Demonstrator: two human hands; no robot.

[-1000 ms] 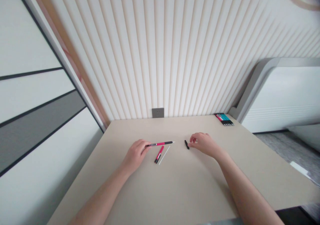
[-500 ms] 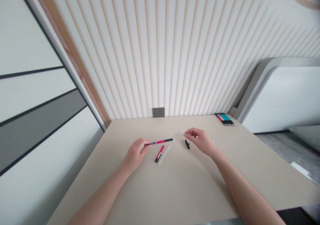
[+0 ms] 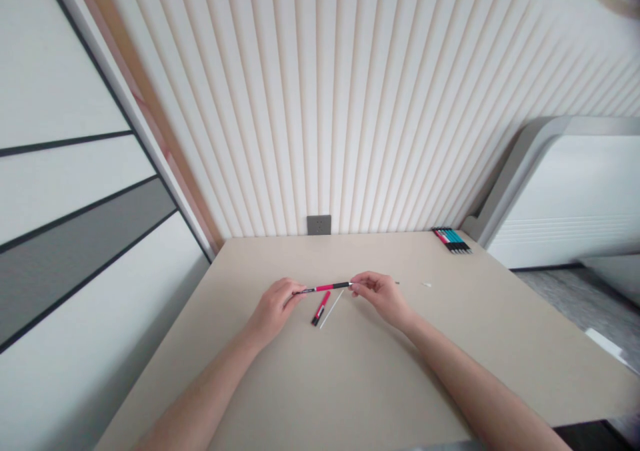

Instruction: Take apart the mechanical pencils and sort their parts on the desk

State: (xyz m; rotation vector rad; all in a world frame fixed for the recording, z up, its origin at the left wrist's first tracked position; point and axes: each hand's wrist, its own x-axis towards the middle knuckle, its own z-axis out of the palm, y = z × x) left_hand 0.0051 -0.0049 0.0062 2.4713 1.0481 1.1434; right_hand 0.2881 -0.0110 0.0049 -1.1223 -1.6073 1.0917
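Note:
My left hand [image 3: 274, 306] is closed on the rear end of a pink and black pen [image 3: 327, 287], holding it level just above the beige table [image 3: 350, 364]. At the pen's tip, my right hand [image 3: 377, 291] pinches its fingers together; whatever small piece they hold is hidden. Below the pen lie a short pink and black pen part [image 3: 320, 308] and a thin white refill tube [image 3: 331, 309]. A tiny dark piece [image 3: 397, 282] and a small white piece [image 3: 427, 284] rest on the table to the right of my right hand.
A row of several teal and pink pens [image 3: 451, 239] lies at the table's back right corner. A grey wall socket [image 3: 319, 224] sits on the ribbed wall behind the table. A white unit [image 3: 565, 191] stands to the right.
My right hand moved left from the small black piece to the tip of the pen. That black piece no longer lies on the table. My left hand kept the pen almost still.

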